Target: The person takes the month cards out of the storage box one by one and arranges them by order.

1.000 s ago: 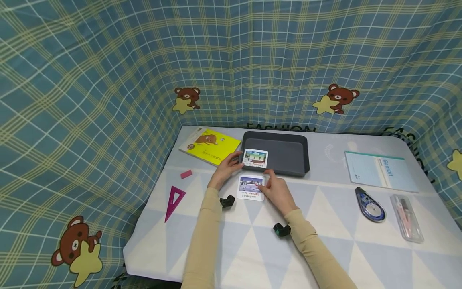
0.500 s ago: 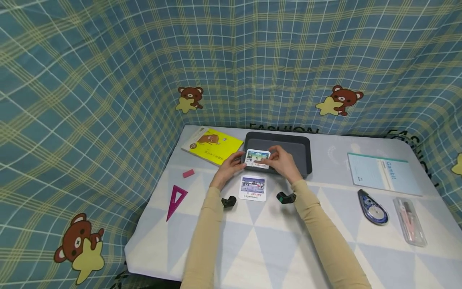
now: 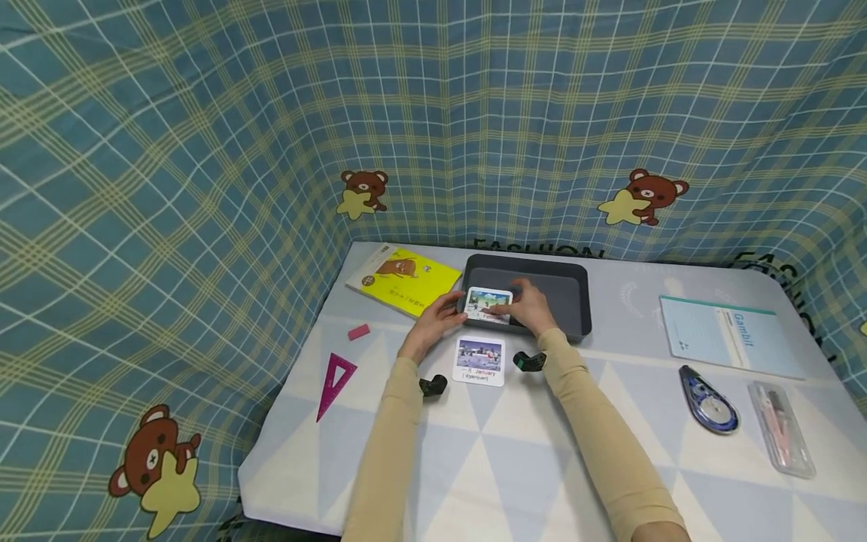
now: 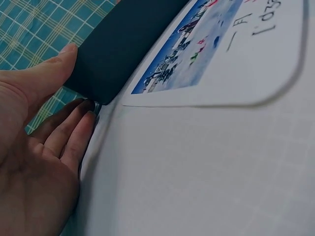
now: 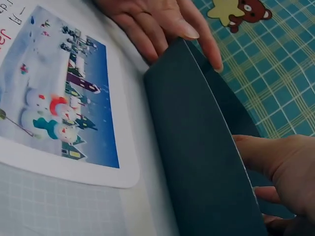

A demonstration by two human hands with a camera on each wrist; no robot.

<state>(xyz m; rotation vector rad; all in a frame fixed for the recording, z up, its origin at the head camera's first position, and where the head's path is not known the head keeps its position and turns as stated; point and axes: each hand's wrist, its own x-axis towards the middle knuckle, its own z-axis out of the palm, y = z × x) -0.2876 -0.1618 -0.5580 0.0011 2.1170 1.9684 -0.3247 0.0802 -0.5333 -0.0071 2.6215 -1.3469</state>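
A February picture card (image 3: 479, 300) lies in the left part of the dark grey tray (image 3: 572, 331). My right hand (image 3: 531, 307) reaches over the tray's front rim, its thumb across the card's right part. Whether it pinches the card is hidden; the tray wall blocks the fingertips in the right wrist view. My left hand (image 3: 433, 325) touches the tray's front left corner from outside, thumb near the rim and other fingers lower down, fairly straight in the left wrist view. A January card (image 3: 479, 361) with a snowman picture (image 5: 54, 108) lies face up before the tray.
A yellow book (image 3: 413, 290), a pink eraser (image 3: 358, 332) and a magenta set square (image 3: 326, 394) lie at left. Rightward are a light blue notebook (image 3: 711, 331), a correction tape (image 3: 710, 403) and a clear case (image 3: 779, 429). Plaid cloth (image 3: 474, 135) hangs behind the table.
One second ago my right hand was at the January card on the table. It has moved forward over the rim onto the February card. My left hand has stayed at the tray corner.
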